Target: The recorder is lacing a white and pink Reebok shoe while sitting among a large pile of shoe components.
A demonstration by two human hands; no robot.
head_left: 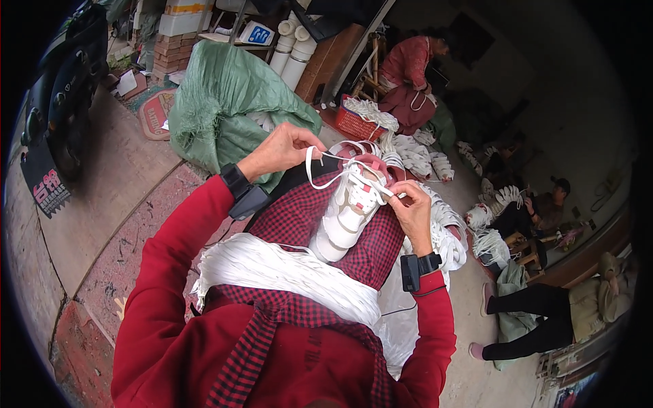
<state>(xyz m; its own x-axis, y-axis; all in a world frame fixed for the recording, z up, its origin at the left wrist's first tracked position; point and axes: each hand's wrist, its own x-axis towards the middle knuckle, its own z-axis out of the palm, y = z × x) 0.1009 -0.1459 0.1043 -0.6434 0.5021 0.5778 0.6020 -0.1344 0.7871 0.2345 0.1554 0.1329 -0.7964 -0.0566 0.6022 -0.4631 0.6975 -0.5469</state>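
Note:
A white and beige sneaker [341,216] with pink-red accents rests on my lap, over a red-and-black checked apron [289,216]. A white shoelace [322,186] runs through its upper eyelets. My left hand [282,151] pinches one part of the lace beyond the shoe's upper left, where a loop hangs slack. Close to the shoe's right side, my right hand [412,212] pinches another part of the lace between thumb and fingers. Across my lap nearer my body lies a thick bundle of white laces [286,275].
A green woven sack [231,102] stands at the far left. Beyond my knees are a red basket [360,122] of white laces and piles of laced shoes [415,160]. A person [408,64] works behind them; others sit and stand at right. A parked scooter [64,102] is at far left.

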